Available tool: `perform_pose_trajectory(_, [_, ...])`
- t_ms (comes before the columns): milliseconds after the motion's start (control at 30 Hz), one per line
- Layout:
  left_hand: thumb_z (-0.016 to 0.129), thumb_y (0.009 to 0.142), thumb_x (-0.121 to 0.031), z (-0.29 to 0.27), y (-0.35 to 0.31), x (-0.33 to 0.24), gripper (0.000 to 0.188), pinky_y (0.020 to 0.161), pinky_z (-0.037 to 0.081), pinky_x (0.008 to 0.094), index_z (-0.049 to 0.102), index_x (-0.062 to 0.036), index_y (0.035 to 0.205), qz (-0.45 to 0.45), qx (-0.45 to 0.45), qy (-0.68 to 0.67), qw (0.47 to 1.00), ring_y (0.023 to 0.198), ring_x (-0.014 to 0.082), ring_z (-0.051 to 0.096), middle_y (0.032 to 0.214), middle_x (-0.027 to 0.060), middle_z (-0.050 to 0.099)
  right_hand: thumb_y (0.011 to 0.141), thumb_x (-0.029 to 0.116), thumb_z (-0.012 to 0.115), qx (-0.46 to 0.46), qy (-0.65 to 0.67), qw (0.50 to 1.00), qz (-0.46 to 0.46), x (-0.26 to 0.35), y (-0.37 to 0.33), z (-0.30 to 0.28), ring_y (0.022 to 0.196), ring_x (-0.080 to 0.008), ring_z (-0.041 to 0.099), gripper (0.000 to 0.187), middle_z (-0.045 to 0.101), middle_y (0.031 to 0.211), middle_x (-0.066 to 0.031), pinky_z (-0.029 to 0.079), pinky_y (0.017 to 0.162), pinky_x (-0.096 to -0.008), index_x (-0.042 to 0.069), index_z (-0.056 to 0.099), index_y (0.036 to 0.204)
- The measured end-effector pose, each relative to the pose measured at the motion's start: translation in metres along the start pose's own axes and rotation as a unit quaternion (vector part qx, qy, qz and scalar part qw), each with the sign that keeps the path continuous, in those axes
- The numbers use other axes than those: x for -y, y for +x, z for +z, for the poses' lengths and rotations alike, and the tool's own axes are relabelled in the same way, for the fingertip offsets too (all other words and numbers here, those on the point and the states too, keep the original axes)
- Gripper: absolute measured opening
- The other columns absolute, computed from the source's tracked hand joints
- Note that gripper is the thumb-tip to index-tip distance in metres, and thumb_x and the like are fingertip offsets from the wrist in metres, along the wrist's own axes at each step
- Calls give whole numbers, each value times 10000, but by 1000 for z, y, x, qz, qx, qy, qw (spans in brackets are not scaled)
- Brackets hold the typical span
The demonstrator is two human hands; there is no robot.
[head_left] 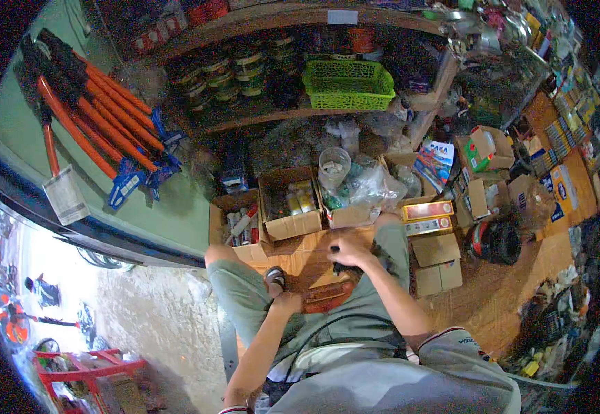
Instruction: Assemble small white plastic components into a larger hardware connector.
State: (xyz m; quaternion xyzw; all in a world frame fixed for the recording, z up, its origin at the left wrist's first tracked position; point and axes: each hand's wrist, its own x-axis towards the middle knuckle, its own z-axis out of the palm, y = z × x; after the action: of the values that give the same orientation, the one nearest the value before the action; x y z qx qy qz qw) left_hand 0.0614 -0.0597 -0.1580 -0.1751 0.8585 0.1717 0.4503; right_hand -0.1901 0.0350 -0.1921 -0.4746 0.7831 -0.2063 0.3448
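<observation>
Seated with knees apart, I have a reddish-brown elongated thing point(327, 297) across my lap, its kind unclear. At its left end, my left hand point(287, 303) is closed and appears to grip it. Above and to the right of it, over the wooden floor, my right hand point(350, 252) is closed on a small black object point(341, 268), mostly hidden by the fingers. A thin black cord or strap point(334, 320) curves over my lap. My sandaled foot point(275, 280) is just beyond the left hand.
Open cardboard boxes point(293, 224) with cans and plastic bags stand ahead of my knees. Long narrow boxes point(427, 217) and a flapped carton point(436, 265) lie to the right, near a black coil point(496, 241). A green basket point(348, 85) sits on the shelf; orange-handled tools point(96, 114) hang left.
</observation>
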Motion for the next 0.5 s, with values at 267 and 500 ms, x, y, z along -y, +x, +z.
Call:
perform_pose_trajectory(267, [556,899,-200,-105,21,53,356,950,530,516,672,-47,1199,117,-223,-101,963,1141,415,648,1233,199,670,931,270,627,-191,-134,969,82,24,125,-149,1054,-402,683,315,707,1139,-241,532,953,-494,118,728,1188])
perform_pose_trajectory(500, [593,976,-371,-109,66,100,461,997,520,485,574,-150,1381,67,-316,-184,928,1190,407,615,1327,167,628,878,106,575,86,-350,930,74,-45,293,-169,1241,-353,611,515,643,1353,-146,494,1051,-452,205,615,1382])
